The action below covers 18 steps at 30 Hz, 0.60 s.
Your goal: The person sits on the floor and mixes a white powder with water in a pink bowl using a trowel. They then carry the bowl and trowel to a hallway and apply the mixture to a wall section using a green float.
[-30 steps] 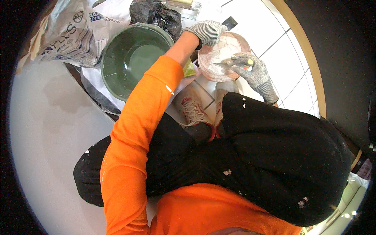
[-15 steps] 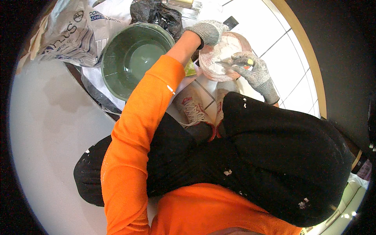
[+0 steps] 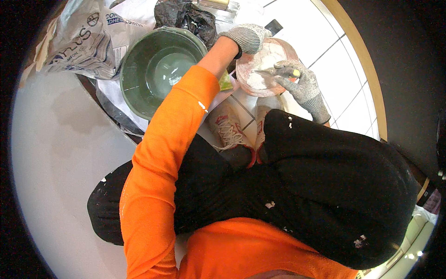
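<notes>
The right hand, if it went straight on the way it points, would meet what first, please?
Probably the white powder in the pinkish bowl, tool tip first; whether the tip already touches it is unclear.

In the upper left of the frame a crumpled white printed sack (image 3: 88, 44) leans just beside a dark green bucket (image 3: 134, 88). Behind the bucket, at the top, lies a rumpled black plastic bag (image 3: 181, 16). White floor tiles (image 3: 341, 67) fill the upper right, bordered by a curving tan strip (image 3: 369, 60); a smooth pale grey surface (image 3: 55, 186) spans the left.
</notes>
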Tool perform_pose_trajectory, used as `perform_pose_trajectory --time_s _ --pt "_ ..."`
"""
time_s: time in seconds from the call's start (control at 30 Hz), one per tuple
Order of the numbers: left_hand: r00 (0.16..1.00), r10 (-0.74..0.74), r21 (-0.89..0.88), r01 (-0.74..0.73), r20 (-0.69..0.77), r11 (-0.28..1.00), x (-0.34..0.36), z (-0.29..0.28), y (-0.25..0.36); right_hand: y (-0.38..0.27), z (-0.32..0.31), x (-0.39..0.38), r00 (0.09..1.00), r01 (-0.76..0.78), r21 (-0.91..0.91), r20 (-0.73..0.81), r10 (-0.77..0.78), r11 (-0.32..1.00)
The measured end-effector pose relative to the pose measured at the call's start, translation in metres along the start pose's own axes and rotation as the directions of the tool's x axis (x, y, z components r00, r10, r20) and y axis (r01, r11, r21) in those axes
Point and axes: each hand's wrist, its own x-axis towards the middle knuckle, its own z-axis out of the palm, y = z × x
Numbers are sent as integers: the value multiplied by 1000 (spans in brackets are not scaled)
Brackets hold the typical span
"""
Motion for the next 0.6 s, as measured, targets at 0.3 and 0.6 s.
perform_pose_trajectory --time_s 0.3,0.6 --pt "999 -27 -16 27 25 1000 -2 -14 16 -13 2 -3 997 -43 -118 63 51 992" --pt "1000 -13 -12 13 -15 1000 -6 -13 14 7 -23 -2 979 11 36 -203 -3 999"
